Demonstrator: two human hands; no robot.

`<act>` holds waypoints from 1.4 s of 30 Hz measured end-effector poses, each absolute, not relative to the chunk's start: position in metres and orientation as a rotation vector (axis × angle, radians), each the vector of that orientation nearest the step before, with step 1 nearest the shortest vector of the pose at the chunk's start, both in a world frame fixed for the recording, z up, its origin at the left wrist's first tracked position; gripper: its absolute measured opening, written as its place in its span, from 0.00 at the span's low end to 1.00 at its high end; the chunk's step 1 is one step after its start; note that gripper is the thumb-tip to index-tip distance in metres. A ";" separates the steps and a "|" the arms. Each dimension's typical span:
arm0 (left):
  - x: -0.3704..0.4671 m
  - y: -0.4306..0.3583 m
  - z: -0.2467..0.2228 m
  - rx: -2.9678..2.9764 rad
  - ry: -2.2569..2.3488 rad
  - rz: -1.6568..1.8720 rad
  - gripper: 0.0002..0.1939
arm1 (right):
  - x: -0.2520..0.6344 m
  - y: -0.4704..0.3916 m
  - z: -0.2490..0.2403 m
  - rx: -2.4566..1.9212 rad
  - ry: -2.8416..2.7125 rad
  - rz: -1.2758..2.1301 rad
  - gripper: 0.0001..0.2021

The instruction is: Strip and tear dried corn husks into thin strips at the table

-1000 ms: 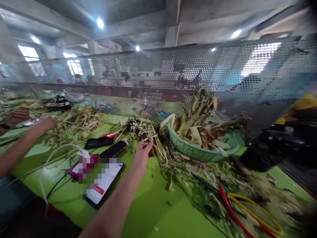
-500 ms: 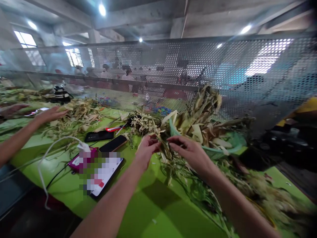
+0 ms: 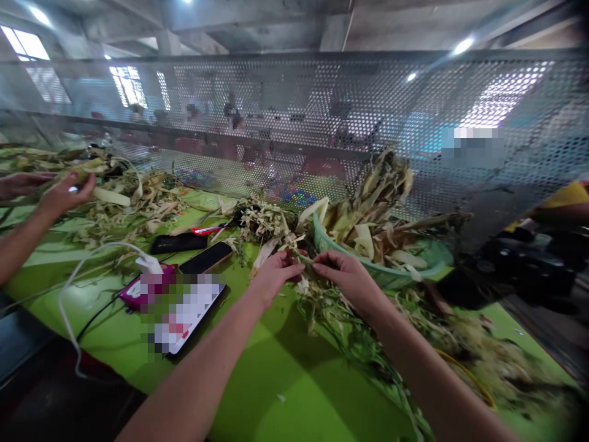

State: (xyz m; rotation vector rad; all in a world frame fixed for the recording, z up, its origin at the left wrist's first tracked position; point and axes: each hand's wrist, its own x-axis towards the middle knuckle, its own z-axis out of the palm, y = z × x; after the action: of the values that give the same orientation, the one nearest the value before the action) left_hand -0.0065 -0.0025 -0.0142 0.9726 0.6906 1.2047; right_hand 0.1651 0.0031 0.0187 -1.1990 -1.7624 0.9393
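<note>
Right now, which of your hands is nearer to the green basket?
The right hand. It sits just in front of the green basket, pinching a dry leaf strip; the left hand grips it farther left.

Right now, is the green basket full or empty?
Full: the green basket is heaped with dry husks rising well above its rim.

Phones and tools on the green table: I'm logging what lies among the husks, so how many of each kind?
Phones: 3
White charger with cable: 1
Red-handled scissors: 1
Green basket: 1
Total: 6
</note>
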 end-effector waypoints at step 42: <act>-0.001 -0.011 -0.018 1.539 1.040 1.226 0.07 | 0.151 -0.001 0.009 -1.078 -1.384 1.202 0.14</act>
State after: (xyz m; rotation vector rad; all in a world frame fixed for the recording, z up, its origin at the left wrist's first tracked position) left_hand -0.0006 -0.0108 -0.0179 1.5385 1.0401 1.2261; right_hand 0.1506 -0.0013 0.0086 -1.0776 -1.3845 1.2020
